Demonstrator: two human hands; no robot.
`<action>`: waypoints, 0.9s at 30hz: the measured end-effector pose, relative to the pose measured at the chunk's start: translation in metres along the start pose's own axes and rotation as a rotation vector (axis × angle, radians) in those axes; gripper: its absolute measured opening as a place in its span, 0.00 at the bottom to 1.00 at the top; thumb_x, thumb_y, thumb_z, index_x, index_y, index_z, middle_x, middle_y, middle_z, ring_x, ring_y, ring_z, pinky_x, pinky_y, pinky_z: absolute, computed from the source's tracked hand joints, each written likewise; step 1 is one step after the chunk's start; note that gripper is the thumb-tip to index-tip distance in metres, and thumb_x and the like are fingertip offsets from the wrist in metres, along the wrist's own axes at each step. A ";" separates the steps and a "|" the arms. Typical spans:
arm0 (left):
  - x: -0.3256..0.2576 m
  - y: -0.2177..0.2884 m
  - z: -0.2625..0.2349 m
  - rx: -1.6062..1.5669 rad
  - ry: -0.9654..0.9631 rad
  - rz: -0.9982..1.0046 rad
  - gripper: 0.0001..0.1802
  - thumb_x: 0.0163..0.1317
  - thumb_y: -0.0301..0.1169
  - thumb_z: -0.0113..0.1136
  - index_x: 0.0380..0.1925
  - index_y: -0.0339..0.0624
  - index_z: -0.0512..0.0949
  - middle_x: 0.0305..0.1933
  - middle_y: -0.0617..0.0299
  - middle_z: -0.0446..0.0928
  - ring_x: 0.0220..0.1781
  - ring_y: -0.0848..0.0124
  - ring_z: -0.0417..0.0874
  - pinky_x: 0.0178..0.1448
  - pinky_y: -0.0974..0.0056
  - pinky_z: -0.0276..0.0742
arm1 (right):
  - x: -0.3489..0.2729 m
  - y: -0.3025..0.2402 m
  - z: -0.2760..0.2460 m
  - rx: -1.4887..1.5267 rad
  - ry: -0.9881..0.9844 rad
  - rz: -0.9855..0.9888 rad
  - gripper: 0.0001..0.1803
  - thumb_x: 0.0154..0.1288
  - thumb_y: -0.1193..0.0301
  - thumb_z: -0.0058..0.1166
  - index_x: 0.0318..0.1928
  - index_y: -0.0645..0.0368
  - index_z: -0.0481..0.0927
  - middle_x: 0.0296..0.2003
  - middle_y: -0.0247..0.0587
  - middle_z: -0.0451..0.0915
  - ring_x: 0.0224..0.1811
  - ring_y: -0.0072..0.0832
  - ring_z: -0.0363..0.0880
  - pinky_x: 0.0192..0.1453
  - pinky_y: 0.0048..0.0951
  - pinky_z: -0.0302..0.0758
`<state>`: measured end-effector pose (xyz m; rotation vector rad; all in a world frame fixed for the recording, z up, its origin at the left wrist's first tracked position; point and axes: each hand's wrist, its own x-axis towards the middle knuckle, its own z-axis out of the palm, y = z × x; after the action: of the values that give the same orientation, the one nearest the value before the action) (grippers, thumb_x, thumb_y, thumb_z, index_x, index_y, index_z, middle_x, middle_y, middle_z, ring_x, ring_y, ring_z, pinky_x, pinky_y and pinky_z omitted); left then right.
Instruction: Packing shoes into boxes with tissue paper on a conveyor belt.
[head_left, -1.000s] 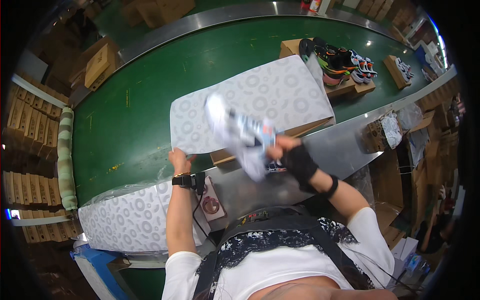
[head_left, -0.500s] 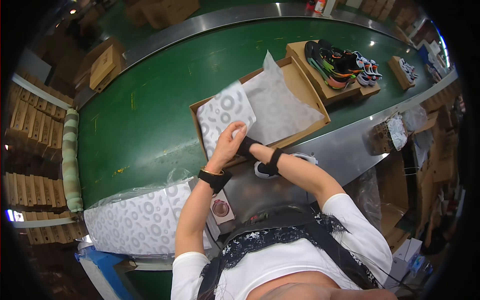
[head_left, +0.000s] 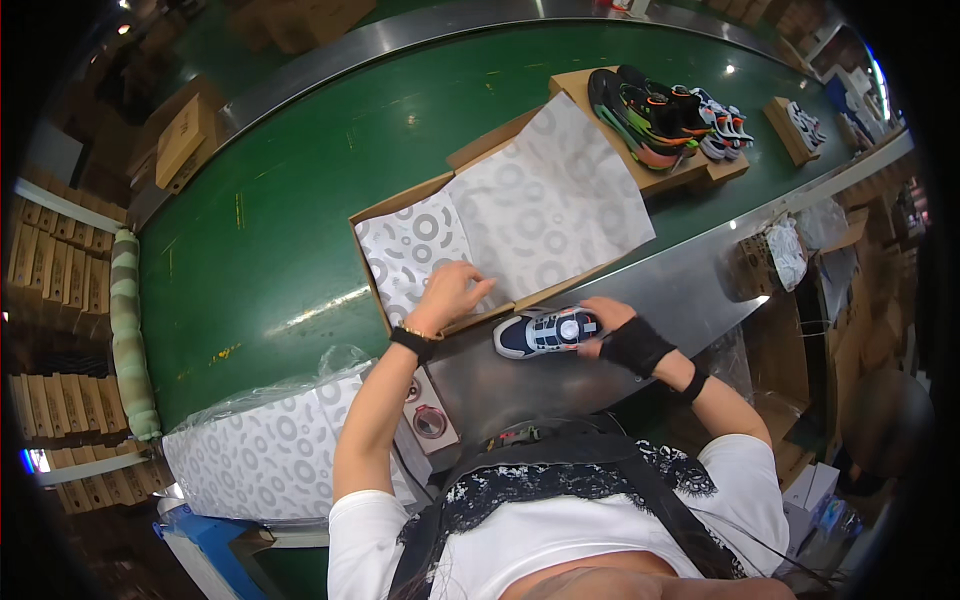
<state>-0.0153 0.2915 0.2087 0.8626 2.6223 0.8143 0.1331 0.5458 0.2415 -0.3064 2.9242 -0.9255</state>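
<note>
An open cardboard shoebox (head_left: 362,262) lies in front of me, lined with patterned tissue paper (head_left: 545,195) whose right part spreads over the box's right side. My left hand (head_left: 457,294) is over the near edge of the box, fingers loosely bent and apart, holding nothing I can see. On the metal strip just nearer than the box lies a navy, white and grey sneaker (head_left: 540,333), its toe pointing left. My right hand (head_left: 608,325), in a black wrist support, grips the sneaker at its heel end.
A stack of patterned tissue paper (head_left: 265,450) sits at the lower left, beside a small card with a round picture (head_left: 430,422). Black multicoloured sneakers (head_left: 645,120) and white ones (head_left: 722,125) rest on boxes at the far right of the green surface (head_left: 260,240).
My right hand has come from beside my left hand at the box to the sneaker's heel. The left tissue flap now lies flat in the box, and the right part has shifted outward.
</note>
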 end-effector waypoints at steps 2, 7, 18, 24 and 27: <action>-0.012 0.022 -0.001 -0.342 -0.028 0.015 0.21 0.49 0.46 0.56 0.20 0.34 0.78 0.18 0.49 0.74 0.26 0.57 0.77 0.33 0.59 0.70 | -0.007 0.000 0.011 -0.376 -0.017 -0.111 0.36 0.37 0.64 0.62 0.51 0.54 0.65 0.43 0.45 0.71 0.46 0.38 0.70 0.50 0.36 0.62; -0.066 0.055 0.006 0.000 -0.029 0.354 0.44 0.38 0.51 0.64 0.48 0.28 0.63 0.45 0.43 0.70 0.47 0.52 0.71 0.50 0.61 0.67 | 0.018 -0.027 -0.002 -0.141 0.003 -0.182 0.33 0.34 0.68 0.61 0.48 0.52 0.68 0.38 0.40 0.75 0.42 0.37 0.72 0.48 0.36 0.64; -0.065 0.045 -0.038 -0.679 0.320 -0.398 0.31 0.44 0.49 0.61 0.37 0.30 0.71 0.28 0.56 0.75 0.30 0.67 0.77 0.28 0.63 0.74 | 0.061 -0.087 -0.067 -0.064 0.365 -0.590 0.31 0.37 0.70 0.60 0.48 0.56 0.69 0.46 0.45 0.69 0.46 0.40 0.68 0.47 0.36 0.64; 0.021 0.008 0.009 -1.354 0.193 -0.784 0.36 0.50 0.62 0.45 0.43 0.39 0.68 0.35 0.56 0.73 0.32 0.63 0.76 0.28 0.56 0.75 | 0.023 -0.012 0.004 0.344 -0.509 -0.100 0.28 0.51 0.60 0.55 0.49 0.64 0.67 0.42 0.52 0.72 0.45 0.38 0.72 0.49 0.32 0.68; 0.044 0.000 0.035 -1.494 -0.040 -0.723 0.41 0.50 0.66 0.38 0.49 0.41 0.63 0.43 0.51 0.69 0.36 0.56 0.74 0.32 0.54 0.75 | 0.010 0.039 0.046 0.944 -0.370 0.295 0.35 0.51 0.57 0.56 0.56 0.60 0.60 0.42 0.45 0.73 0.44 0.30 0.73 0.43 0.30 0.71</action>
<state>-0.0360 0.3338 0.1769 -0.4366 1.3113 1.8826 0.1225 0.5489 0.1817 0.0209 1.8575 -1.7824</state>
